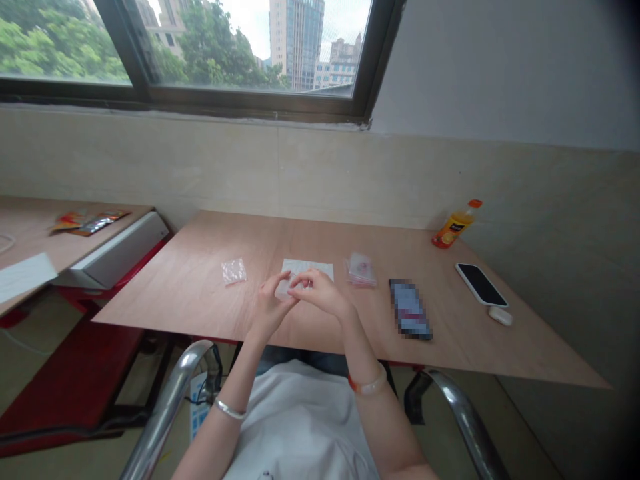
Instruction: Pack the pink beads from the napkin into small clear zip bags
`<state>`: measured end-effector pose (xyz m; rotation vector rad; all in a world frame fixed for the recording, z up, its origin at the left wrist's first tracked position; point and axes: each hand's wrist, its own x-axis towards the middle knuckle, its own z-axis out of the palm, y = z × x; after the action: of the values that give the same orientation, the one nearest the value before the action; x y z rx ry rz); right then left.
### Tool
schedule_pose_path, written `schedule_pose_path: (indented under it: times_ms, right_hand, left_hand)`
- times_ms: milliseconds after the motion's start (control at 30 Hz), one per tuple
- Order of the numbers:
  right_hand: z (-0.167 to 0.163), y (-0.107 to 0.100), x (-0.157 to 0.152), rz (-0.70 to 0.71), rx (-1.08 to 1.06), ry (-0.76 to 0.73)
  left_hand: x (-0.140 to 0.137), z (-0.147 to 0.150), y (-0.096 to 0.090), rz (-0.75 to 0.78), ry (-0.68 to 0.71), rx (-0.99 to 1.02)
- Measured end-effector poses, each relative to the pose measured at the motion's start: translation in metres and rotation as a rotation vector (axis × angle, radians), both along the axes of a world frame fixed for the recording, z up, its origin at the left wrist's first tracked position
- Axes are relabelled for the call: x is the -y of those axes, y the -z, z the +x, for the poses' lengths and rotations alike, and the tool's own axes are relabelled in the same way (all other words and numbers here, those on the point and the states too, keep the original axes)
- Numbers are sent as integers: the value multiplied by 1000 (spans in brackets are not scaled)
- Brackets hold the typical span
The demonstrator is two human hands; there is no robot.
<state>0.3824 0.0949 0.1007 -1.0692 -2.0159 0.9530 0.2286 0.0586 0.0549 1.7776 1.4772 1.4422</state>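
Observation:
My left hand [270, 303] and my right hand [325, 293] meet at the fingertips above the near middle of the table. The fingers of both are bent into a pinch. Whatever they hold is too small or too hidden to name. Behind and below them lies a white sheet of paper [326, 270], partly covered by my hands. Something pale and translucent shows between the fingers and the sheet, its kind unclear. Left of the hands is a crinkled clear plastic packet [234, 271]. To the right sits a small stack of clear plastic bags [361, 269] with a pinkish tint.
On the right of the wooden table [170, 287] are a phone with a lit screen [410, 309], a dark-screened phone [481, 285], a small white case [501, 316] and an orange drink bottle [454, 228]. Metal chair arms [173, 400] flank me. A second table [25, 223] stands left.

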Motion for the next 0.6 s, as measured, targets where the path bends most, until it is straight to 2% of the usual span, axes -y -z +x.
schedule_pose_path:
  times_ms: [133,267,467,600]
  right_hand:
    - [3,10,-3,-81,25,-42]
    - [8,7,-3,-134,-2,-88]
    - [21,0,-5,-208,-201,-18]
    - [23,-5,-2,-218,-341,7]
  left_hand:
    - [1,2,-1,11,19,18]
    - [0,5,-2,3,29,82]
    - [-8,2,-11,-192,119,403]
    - [-9,-2,-20,-230,168,436]
